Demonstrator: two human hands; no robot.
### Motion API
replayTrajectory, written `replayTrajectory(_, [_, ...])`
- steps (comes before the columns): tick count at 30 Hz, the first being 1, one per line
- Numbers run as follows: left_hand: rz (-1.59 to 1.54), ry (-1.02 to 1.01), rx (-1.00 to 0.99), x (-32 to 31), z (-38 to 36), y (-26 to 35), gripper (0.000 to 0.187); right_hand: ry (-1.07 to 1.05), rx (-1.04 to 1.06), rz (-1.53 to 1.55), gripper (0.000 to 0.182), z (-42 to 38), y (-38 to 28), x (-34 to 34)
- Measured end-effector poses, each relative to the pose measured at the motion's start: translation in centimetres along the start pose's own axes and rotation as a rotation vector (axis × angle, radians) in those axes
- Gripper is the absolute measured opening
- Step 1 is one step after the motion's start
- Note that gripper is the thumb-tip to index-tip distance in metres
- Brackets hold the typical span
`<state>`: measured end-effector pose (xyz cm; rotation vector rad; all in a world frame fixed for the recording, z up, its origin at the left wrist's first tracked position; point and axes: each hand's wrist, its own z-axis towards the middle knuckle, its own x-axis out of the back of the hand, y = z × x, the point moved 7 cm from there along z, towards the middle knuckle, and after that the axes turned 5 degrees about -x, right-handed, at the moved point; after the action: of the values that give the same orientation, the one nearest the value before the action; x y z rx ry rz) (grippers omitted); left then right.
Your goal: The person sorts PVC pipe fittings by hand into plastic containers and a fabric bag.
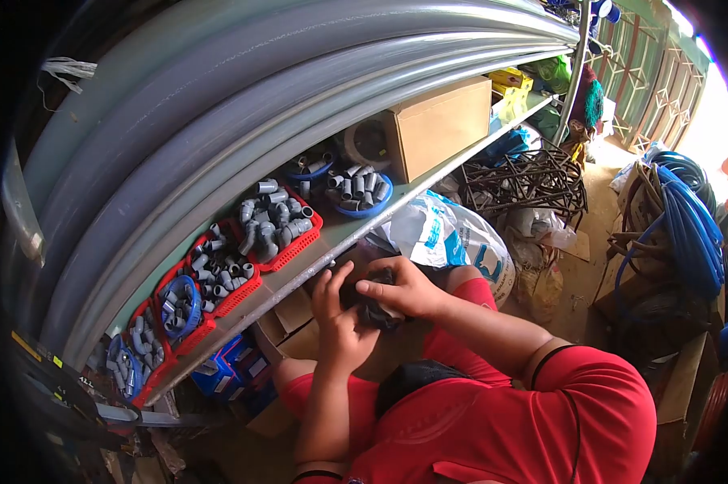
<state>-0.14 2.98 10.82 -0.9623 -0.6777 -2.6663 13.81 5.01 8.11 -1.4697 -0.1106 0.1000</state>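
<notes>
Both of my hands meet in front of the shelf edge, above my lap. My right hand (406, 287) is closed over a black crumpled thing (378, 313), its thumb lying across the top. My left hand (341, 319) is curved against the other side of it, fingers bent and pointing up toward the shelf. The black thing looks soft, like a rag or thin bag; I cannot tell its kind. Most of it is hidden by my fingers and palms.
Red baskets (306, 242) and a blue basket (386, 202) of grey pipe fittings stand on the shelf (331, 246), beside a cardboard box (440, 125). Large grey pipes (243, 105) lie above. A white sack (452, 234), metal rods (533, 181) and blue hose coils (690, 234) are at right.
</notes>
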Motion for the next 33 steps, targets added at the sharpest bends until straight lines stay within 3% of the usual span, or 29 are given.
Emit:
replayTrajectory(2, [-0.049,0.125,0.039,-1.2,-0.8,-0.1,0.022,0.146,0.063,0.122,0.039,-0.1,0.4,0.7])
replayTrajectory(6, [0.027,0.147,-0.014,-2.7,-1.1,1.5,0.018,0.492,-0.199,0.669,0.042,-1.0,3.3,1.7])
replayTrajectory(8, [0.128,0.136,-0.071,-2.9,-1.1,1.8,0.015,0.356,-0.338,1.031,0.043,-0.3,3.9,1.2])
replayTrajectory(10, [0.107,0.173,-0.094,-2.0,-0.9,1.0,0.017,0.070,-0.274,0.882,0.040,0.1,3.2,1.4])
replayTrajectory(12, [0.073,0.186,-0.084,-1.5,-1.1,-0.6,0.018,-0.280,-0.151,0.482,0.053,-0.5,1.6,1.1])
replayTrajectory(14, [0.080,0.083,-0.098,-0.9,-0.2,-0.5,0.018,-0.313,-0.129,0.277,0.051,-0.6,1.2,0.7])
replayTrajectory(17, [-0.050,-0.028,-0.034,-1.2,0.9,-0.2,0.025,-0.117,-0.102,0.061,0.042,-1.1,0.1,1.6])
replayTrajectory(20, [-0.433,0.094,0.126,-3.1,0.2,-1.7,0.027,0.049,-0.045,0.025,0.030,-1.4,-0.6,2.2])
replayTrajectory(21, [-0.337,0.116,0.084,-3.3,0.1,-1.4,0.026,0.098,-0.002,0.031,0.028,-1.4,-0.3,2.4])
replayTrajectory(25, [-0.466,0.286,0.218,-4.7,-0.1,0.0,0.021,0.333,0.036,-0.035,0.033,-1.4,0.8,4.3])
replayTrajectory(28, [-0.238,0.257,0.107,-5.0,0.3,1.5,0.018,0.529,0.147,0.282,0.032,-1.4,1.3,5.5])
replayTrajectory(29, [-0.183,0.271,0.079,-5.1,0.3,1.8,0.017,0.529,0.025,0.492,0.028,-1.6,2.0,5.2])
replayTrajectory(32, [-0.128,0.336,-0.021,-4.6,0.1,1.3,0.014,0.384,-0.061,0.853,0.030,-0.6,4.0,4.3])
replayTrajectory(33, [-0.059,0.313,-0.044,-4.1,0.1,0.8,0.011,0.099,-0.047,0.901,0.038,-0.4,2.9,3.2])
